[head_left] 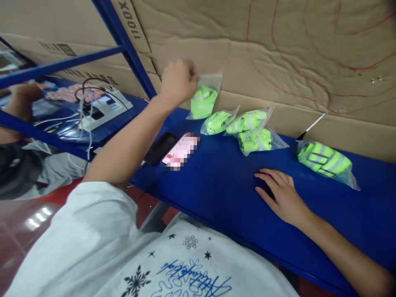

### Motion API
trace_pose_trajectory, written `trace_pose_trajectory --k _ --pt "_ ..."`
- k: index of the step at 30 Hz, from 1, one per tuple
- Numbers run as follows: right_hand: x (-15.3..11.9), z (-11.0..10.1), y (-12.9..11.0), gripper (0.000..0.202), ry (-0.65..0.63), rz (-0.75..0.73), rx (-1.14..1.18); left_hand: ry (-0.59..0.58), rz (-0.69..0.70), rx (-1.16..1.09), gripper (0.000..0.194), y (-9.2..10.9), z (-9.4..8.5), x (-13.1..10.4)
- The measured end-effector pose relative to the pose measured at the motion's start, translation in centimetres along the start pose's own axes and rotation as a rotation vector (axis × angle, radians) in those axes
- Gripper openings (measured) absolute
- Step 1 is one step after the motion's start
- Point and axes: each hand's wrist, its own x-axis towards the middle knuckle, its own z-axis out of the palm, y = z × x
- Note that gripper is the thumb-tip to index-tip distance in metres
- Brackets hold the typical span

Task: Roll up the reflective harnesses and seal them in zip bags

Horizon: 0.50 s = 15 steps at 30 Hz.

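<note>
My left hand is raised by the cardboard wall, with its fingers closed on the upper edge of a clear plastic bag. Folded fluorescent yellow-green reflective fabric fills that bag, which hangs upright at the table's back edge. To its right lie several like bags, among them a small bag, a pair of overlapping bags and a separate bag with black straps showing. On the blue table rests my right hand, fingers apart and holding nothing, just left of the separate bag.
A lit phone and a black object lie beneath my left forearm. Cardboard lines the table's back. Beyond a blue metal frame, another person's arm is near a white box with cables.
</note>
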Motion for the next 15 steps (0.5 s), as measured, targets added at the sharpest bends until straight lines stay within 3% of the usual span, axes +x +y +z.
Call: trace_pose_trajectory --k 3,5,6,7,9,11,13,15 --pt "0.1 -0.2 -0.1 0.038 0.013 0.007 0.029 0.13 0.083 -0.321 0.018 0.6 -2.5 -0.2" --pt "0.1 -0.5 -0.6 0.033 0.058 0.022 0.109 0.11 0.14 -0.516 0.015 1.8 -3.0 -2.2" --pt "0.1 -0.8 -1.0 0.031 0.083 0.041 0.182 0.046 0.154 -0.706 0.012 2.6 -2.8 -3.7" --pt "0.0 -1.1 -1.5 0.029 0.108 0.065 0.274 -0.09 0.149 -0.907 0.011 3.4 -2.3 -5.6" --pt "-0.3 -1.8 -2.7 0.028 0.143 0.113 0.477 -0.371 -0.003 -1.207 0.019 4.9 -0.5 -9.9" --pt "-0.6 -2.3 -3.8 0.026 0.162 0.145 0.641 -0.585 -0.178 -1.341 0.025 6.2 1.7 -14.2" --pt "-0.9 -2.6 -4.5 0.015 0.193 0.161 0.724 -0.796 -0.253 -1.366 0.027 7.2 3.6 -17.8" --pt "-1.0 -2.7 -4.5 0.006 0.225 0.174 0.739 -0.82 -0.19 -1.357 0.029 7.9 4.8 -19.9"
